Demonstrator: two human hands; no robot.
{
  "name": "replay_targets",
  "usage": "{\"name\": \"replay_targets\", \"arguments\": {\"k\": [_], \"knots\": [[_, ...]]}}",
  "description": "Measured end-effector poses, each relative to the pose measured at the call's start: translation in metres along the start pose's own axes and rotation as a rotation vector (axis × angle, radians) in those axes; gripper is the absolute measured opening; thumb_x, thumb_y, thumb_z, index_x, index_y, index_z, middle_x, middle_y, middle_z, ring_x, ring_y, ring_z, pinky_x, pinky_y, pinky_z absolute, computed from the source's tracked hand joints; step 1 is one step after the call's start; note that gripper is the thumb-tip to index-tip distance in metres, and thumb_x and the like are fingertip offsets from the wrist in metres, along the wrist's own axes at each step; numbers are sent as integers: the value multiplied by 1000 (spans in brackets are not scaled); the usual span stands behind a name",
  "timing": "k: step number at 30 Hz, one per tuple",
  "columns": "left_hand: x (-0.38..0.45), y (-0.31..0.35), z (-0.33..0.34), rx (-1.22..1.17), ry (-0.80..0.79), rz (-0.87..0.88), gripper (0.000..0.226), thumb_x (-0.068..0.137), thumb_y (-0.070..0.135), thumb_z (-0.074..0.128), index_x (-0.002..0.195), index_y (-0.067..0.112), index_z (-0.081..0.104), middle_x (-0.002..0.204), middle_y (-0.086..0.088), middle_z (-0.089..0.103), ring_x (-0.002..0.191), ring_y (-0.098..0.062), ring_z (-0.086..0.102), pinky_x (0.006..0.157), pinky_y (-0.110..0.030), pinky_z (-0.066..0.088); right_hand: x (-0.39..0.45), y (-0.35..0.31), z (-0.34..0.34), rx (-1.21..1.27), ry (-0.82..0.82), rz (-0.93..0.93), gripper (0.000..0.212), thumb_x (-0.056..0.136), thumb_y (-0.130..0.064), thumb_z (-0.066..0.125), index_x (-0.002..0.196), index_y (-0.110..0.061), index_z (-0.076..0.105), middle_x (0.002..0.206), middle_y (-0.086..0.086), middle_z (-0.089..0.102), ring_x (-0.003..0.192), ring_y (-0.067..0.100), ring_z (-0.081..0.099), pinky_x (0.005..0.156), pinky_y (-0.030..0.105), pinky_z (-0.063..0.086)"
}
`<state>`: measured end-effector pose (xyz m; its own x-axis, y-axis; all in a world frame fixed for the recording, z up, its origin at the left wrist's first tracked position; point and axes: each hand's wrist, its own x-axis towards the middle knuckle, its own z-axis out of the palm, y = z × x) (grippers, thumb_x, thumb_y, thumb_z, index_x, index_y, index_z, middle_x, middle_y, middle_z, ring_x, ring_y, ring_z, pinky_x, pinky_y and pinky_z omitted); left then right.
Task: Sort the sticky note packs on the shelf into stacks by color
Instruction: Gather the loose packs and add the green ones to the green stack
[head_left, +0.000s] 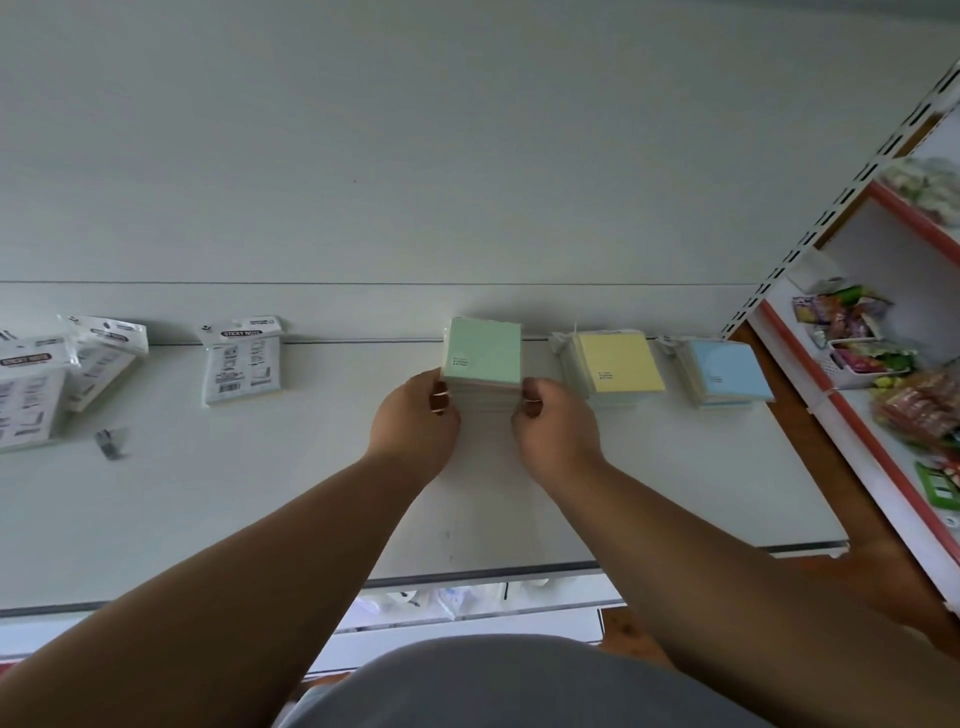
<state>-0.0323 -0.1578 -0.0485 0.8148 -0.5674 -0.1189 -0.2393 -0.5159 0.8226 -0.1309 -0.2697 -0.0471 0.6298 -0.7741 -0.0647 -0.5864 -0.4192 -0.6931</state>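
"STICKY NOTE" reads on the face-down pack (smaller print below it stays illegible).

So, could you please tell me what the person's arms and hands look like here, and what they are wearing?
Both forearms are bare, with no sleeves, gloves, watch or bracelets in view. The left hand and right hand show no clear rings. A grey garment covers the torso at the bottom edge.

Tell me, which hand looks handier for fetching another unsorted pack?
Probably the left hand: the face-down packs lie on its side of the green stack, while the right hand sits toward the yellow stack.
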Motion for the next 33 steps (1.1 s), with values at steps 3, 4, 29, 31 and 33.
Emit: {"name": "replay_targets", "arguments": {"k": [3, 4, 29, 31, 33], "knots": [[7, -5, 2, 148, 46, 48, 29, 83, 13, 57, 109, 24, 64, 100, 9, 67, 89, -14, 64, 71, -22, 42, 4, -1, -1, -7, 41, -46, 15, 87, -16, 61, 99, -10, 66, 95, 5, 70, 87, 23, 63, 75, 34, 52], [10, -6, 2, 196, 50, 64, 25, 84, 15, 58, 107, 22, 63, 101, 6, 67, 89, -15, 63, 71, -24, 43, 6, 0, -1, -12, 54, -61, 13, 88, -19, 62, 97, -11, 67, 93, 5, 70, 86, 23, 64, 74, 34, 52], [20, -13, 3, 329, 82, 138, 9, 86, 14, 56, 94, 12, 52, 98, -6, 61, 83, -28, 56, 66, -30, 37, 18, 8, 10, -99, 104, -121, 5, 83, -12, 60, 85, -8, 58, 89, 10, 63, 82, 28, 57, 62, 26, 34], [19, -13, 3, 327, 88, 148, 10, 86, 13, 55, 95, 11, 52, 99, -7, 61, 84, -29, 58, 65, -30, 38, 18, 9, 11, -88, 95, -124, 6, 82, -12, 60, 86, -8, 58, 90, 9, 64, 83, 28, 58, 62, 26, 35], [19, -14, 2, 337, 79, 172, 10, 86, 12, 55, 96, 11, 52, 101, -8, 61, 85, -30, 59, 66, -30, 39, 18, 9, 10, -84, 83, -117, 6, 83, -13, 60, 86, -10, 57, 90, 8, 64, 83, 27, 58, 61, 26, 35]]}}
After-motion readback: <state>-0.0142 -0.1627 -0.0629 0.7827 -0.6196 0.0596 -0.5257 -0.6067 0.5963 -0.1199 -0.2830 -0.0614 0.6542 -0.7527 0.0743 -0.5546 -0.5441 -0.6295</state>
